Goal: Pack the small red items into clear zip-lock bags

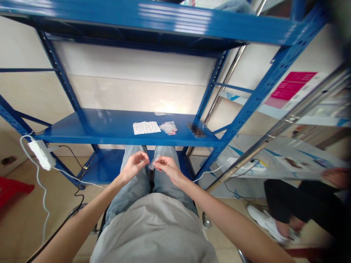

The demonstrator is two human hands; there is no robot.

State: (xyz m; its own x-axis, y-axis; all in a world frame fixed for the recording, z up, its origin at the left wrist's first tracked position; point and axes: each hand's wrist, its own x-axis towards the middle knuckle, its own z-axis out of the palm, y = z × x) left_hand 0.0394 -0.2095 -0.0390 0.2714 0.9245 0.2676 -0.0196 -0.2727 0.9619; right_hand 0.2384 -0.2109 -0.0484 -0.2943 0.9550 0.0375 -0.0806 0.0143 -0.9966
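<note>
Above my lap, my right hand (pixel 168 166) pinches a small clear plastic bag (pixel 153 163). My left hand (pixel 136 163) is just left of the bag, its fingers curled in a pinch; whatever may be between those fingertips is too small to make out. Beyond both hands lies the blue shelf board (pixel 109 126). On it rest a crinkled white sheet (pixel 146 128) and, right beside it, a clear plastic bag with small pinkish pieces (pixel 169 128). Farther right sits a dark item (pixel 196 130), blurred by pixelation.
A blue upper beam (pixel 175 22) crosses above the board. A white power strip (pixel 41 155) with cables hangs by the left post. To the right run metal poles (pixel 238 166), and a seated person's legs in dark trousers (pixel 285 201) are beside another table (pixel 263 146).
</note>
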